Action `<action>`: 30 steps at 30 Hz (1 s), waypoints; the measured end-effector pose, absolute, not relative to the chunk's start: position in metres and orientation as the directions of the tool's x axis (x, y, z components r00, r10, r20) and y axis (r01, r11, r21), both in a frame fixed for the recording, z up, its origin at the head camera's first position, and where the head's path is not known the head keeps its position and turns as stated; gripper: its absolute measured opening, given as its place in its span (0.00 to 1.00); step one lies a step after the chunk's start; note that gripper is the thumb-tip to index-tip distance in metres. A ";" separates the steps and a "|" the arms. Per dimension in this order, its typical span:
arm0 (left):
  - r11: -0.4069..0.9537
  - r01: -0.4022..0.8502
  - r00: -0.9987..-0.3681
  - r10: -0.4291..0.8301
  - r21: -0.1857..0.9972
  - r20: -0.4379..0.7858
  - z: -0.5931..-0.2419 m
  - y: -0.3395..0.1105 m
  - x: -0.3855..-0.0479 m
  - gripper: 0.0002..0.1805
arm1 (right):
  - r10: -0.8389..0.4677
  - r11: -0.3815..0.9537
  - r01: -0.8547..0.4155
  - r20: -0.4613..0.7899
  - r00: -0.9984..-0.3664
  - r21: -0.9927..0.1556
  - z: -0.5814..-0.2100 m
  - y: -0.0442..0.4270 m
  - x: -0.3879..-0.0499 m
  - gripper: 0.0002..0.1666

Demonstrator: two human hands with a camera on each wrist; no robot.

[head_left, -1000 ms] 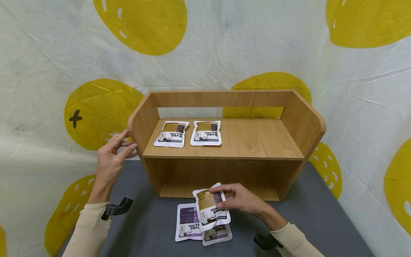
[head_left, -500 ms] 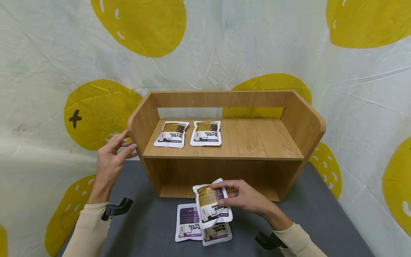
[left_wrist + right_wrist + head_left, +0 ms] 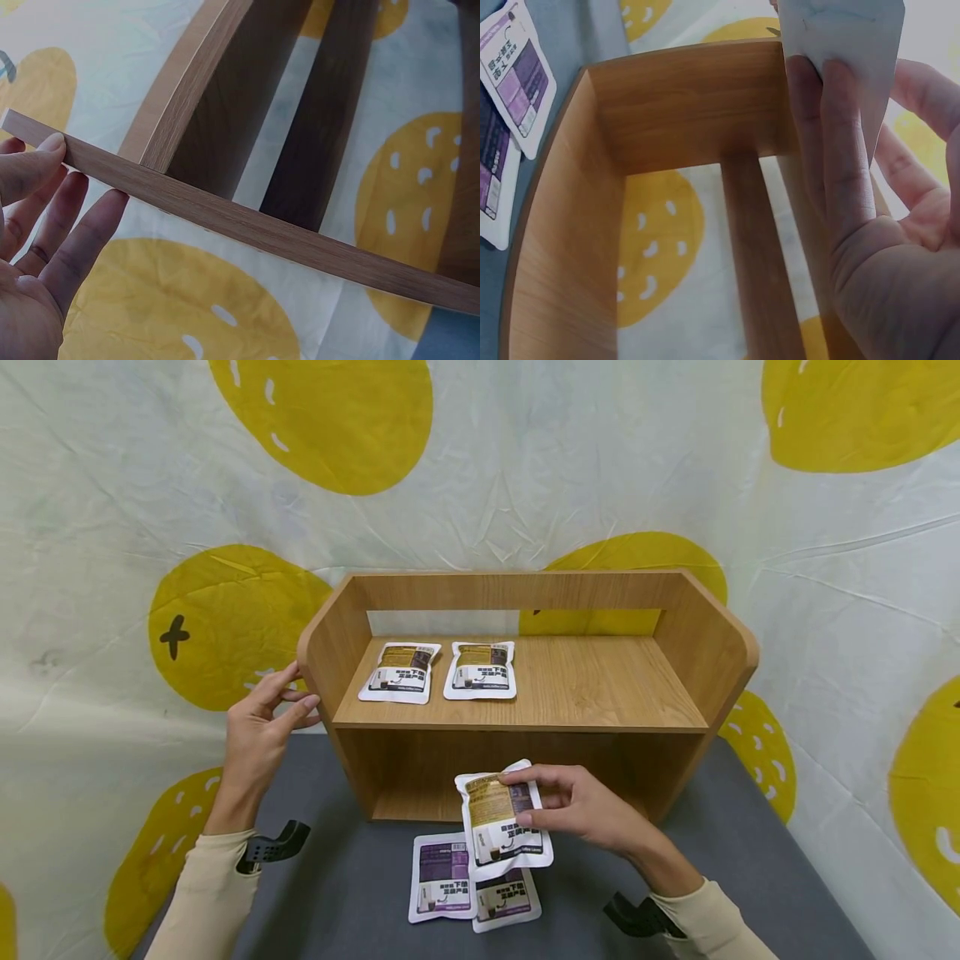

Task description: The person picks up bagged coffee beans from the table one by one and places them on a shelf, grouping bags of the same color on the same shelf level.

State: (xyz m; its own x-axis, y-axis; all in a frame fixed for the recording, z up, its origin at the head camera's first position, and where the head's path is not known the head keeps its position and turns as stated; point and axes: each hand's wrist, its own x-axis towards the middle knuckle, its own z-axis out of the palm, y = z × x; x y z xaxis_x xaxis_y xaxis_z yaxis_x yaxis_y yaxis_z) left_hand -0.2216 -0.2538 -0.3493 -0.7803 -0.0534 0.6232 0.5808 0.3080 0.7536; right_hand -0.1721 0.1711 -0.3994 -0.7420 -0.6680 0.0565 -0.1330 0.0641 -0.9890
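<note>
My right hand (image 3: 592, 810) pinches a white, gold and purple pouch (image 3: 491, 839) by its right edge, in front of the wooden shelf's lower compartment. In the right wrist view the pouch's plain white back (image 3: 847, 34) faces the camera, with fingers spread along it. My left hand (image 3: 255, 743) grips the edge of the wooden shelf (image 3: 517, 731) at its left side panel. The left wrist view has the thumb (image 3: 51, 142) on that panel's edge and other fingers beneath. Below the held pouch lie a purple pouch (image 3: 442, 877) and another pouch (image 3: 506, 902), partly covered.
Two gold and white pouches, a left one (image 3: 400, 672) and a right one (image 3: 480, 670), lie side by side on the upper shelf board. A dark grey table (image 3: 337, 893) carries the shelf. Behind hangs a white cloth (image 3: 480, 460) with yellow shapes.
My right hand has raised the pouch slightly and carried it a little to the right and toward the shelf. The left hand has stayed at the side panel.
</note>
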 end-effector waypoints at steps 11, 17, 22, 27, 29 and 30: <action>0.322 0.569 -0.786 -0.055 0.756 0.615 -0.349 -0.253 -0.221 0.33 | -0.643 0.040 -0.156 0.094 -0.760 -0.987 -0.380 0.182 -0.172 0.29; 0.318 0.569 -0.788 -0.056 0.759 0.614 -0.349 -0.253 -0.221 0.33 | -0.618 0.066 -0.214 0.128 -0.775 -0.975 -0.369 0.192 -0.174 0.29; 0.323 0.566 -0.789 -0.057 0.759 0.612 -0.350 -0.254 -0.221 0.33 | -0.599 0.088 -0.228 0.132 -0.790 -0.970 -0.359 0.199 -0.177 0.29; 0.325 0.566 -0.788 -0.055 0.758 0.613 -0.350 -0.254 -0.221 0.33 | -0.558 0.119 -0.214 0.113 -0.822 -0.970 -0.349 0.204 -0.178 0.30; 0.325 0.568 -0.787 -0.054 0.757 0.614 -0.350 -0.254 -0.221 0.33 | -0.531 0.152 -0.215 0.103 -0.841 -0.965 -0.345 0.206 -0.179 0.30; 0.325 0.568 -0.787 -0.054 0.756 0.615 -0.349 -0.254 -0.221 0.33 | -0.519 0.171 -0.218 0.100 -0.849 -0.961 -0.342 0.207 -0.180 0.30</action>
State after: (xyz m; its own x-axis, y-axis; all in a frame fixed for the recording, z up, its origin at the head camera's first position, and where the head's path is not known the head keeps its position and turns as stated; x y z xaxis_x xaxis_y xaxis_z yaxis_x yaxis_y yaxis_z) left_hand -0.2212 -0.2536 -0.3495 -0.7869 -0.0538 0.6148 0.5683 0.3251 0.7559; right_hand -0.1798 0.2075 -0.3424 -0.8489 -0.5191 0.0996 -0.2175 0.1714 -0.9609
